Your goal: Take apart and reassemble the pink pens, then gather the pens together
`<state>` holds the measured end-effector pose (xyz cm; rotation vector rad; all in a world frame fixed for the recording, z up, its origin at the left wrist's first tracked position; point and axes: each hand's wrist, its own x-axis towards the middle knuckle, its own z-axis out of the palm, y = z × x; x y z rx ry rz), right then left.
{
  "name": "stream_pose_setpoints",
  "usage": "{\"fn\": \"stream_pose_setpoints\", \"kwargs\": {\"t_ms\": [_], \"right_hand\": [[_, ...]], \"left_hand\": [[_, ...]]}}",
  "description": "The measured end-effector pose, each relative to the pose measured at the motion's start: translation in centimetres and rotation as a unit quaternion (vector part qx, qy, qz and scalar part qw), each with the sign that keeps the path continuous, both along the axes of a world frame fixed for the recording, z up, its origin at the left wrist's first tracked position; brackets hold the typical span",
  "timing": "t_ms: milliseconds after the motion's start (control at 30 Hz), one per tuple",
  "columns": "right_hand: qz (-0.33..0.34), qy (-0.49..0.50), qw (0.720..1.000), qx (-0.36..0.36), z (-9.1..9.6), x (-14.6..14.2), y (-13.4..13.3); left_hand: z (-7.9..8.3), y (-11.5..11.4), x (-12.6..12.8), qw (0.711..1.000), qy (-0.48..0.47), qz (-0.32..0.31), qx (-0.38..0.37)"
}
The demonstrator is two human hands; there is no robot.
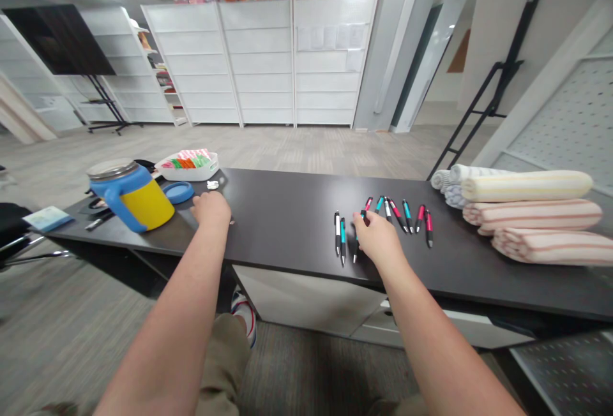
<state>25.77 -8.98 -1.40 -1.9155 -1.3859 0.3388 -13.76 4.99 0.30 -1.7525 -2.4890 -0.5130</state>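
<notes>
Several pens [397, 213] with pink, teal and white barrels lie in a loose row on the dark table [287, 212]. My right hand [378, 237] rests among them, its fingers curled onto one pen [361, 217] at the row's left part. My left hand [211, 207] lies knuckles-up on the table, fingers closed, to the right of a blue and yellow jug [131, 196] lying on its side. Whether the left hand holds anything is hidden.
A blue lid [178, 192] and a white tray of coloured items [189, 164] sit behind the jug. Rolled and folded striped towels [531, 215] are stacked at the table's right end. White shelving stands across the floor, and an easel leans at the right.
</notes>
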Motion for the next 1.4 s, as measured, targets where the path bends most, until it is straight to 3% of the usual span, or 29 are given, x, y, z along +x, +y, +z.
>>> {"fn": "stream_pose_setpoints", "kwargs": {"t_ms": [100, 200, 267, 300, 367, 433, 533, 633, 800, 1033, 1267, 1400], "right_hand": [[-0.029, 0.139, 0.987, 0.073, -0.2, 0.5, -0.2], [-0.022, 0.302, 0.935, 0.184, 0.1, 0.6, -0.6], [0.002, 0.356, 0.899, 0.255, 0.5, 0.2, -1.0], [0.019, 0.362, 0.89, 0.278, 0.7, -0.1, -1.3], [0.056, 0.344, 0.892, 0.289, 0.9, -0.9, -1.9], [0.096, 0.287, 0.915, 0.265, 0.8, -1.7, -2.5], [0.164, 0.128, 0.943, 0.258, 0.5, -2.4, -3.2], [0.217, -0.033, 0.931, 0.292, 0.4, -2.6, -3.5], [0.264, -0.155, 0.898, 0.317, 0.4, -3.2, -3.2], [0.28, -0.25, 0.888, 0.266, 0.1, -3.9, -2.9], [0.283, -0.255, 0.896, 0.227, -0.2, -3.4, -2.8], [0.166, -0.233, 0.942, 0.172, -0.2, -2.6, -2.4]], "left_hand": [[0.2, -0.2, 0.7, 1.0, 0.001, -0.013, 0.017], [0.1, -1.1, 2.8, 0.983, -0.106, -0.135, 0.058], [-0.2, -2.5, 5.2, 0.942, -0.258, -0.208, 0.057], [-0.5, -3.5, 6.6, 0.902, -0.352, -0.246, 0.045], [-1.0, -5.6, 9.5, 0.803, -0.518, -0.293, 0.021], [-1.2, -7.6, 12.2, 0.735, -0.614, -0.287, 0.0], [-1.1, -9.5, 15.3, 0.675, -0.684, -0.274, -0.037], [-0.9, -10.2, 17.0, 0.632, -0.718, -0.285, -0.055], [-0.9, -10.2, 17.9, 0.596, -0.737, -0.312, -0.07], [-0.9, -10.4, 17.7, 0.538, -0.765, -0.344, -0.088], [-1.1, -10.1, 17.7, 0.537, -0.772, -0.334, -0.069], [-0.8, -10.0, 17.7, 0.548, -0.787, -0.281, -0.04]]}}
